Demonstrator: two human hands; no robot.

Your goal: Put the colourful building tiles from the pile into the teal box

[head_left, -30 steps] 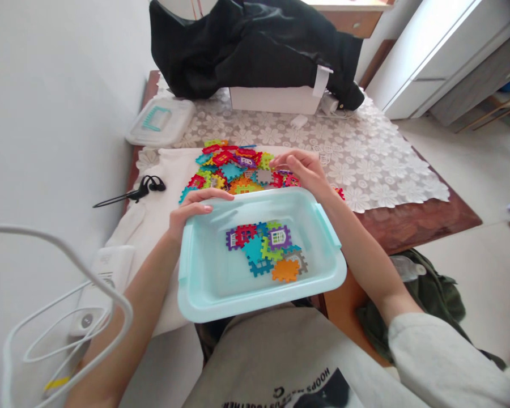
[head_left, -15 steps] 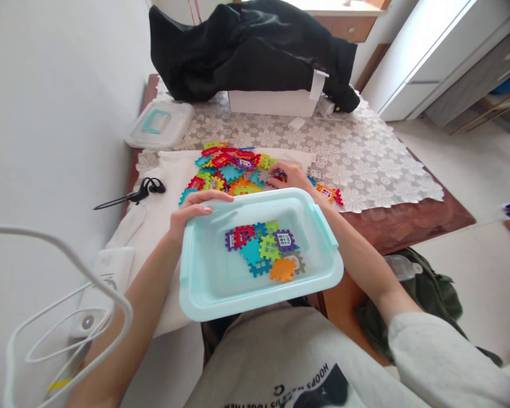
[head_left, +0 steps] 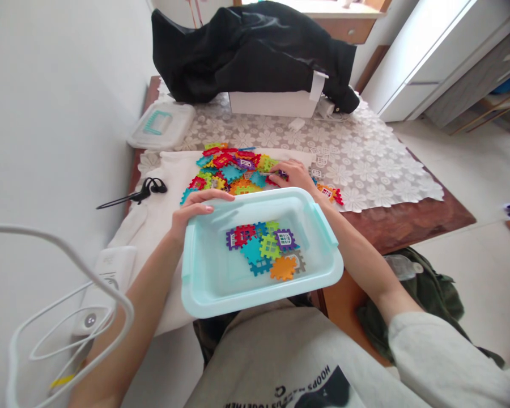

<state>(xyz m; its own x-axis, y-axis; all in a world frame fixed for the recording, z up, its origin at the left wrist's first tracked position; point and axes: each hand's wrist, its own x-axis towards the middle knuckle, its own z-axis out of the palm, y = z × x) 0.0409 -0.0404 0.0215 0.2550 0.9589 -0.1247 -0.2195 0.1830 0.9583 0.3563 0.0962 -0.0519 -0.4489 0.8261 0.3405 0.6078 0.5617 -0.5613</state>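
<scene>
My left hand (head_left: 191, 212) grips the far left rim of a pale turquoise plastic tub (head_left: 221, 294), thumb and fingers over its edge. The tub is tilted toward me, and several interlocking plastic tiles lie inside, among them an orange tile (head_left: 283, 268) and a lime window tile (head_left: 270, 247). Beyond the tub, my right hand (head_left: 292, 171) is at the right side of a heap of colourful tiles (head_left: 232, 171). Its fingertips pinch a grey tile (head_left: 269, 174), seen nearly edge-on. The tub's far rim hides part of the heap.
A white cloth (head_left: 170, 170) lies under the heap on a lace-covered table. Black earphones (head_left: 142, 191) and a clear lid (head_left: 161, 126) are at the left. Loose tiles (head_left: 326, 192) lie right of my wrist. A white cable (head_left: 80, 266) loops at the near left.
The grey tile at my right fingertips has tipped from lying face-up to nearly edge-on. My left hand and the tub stay almost the same.
</scene>
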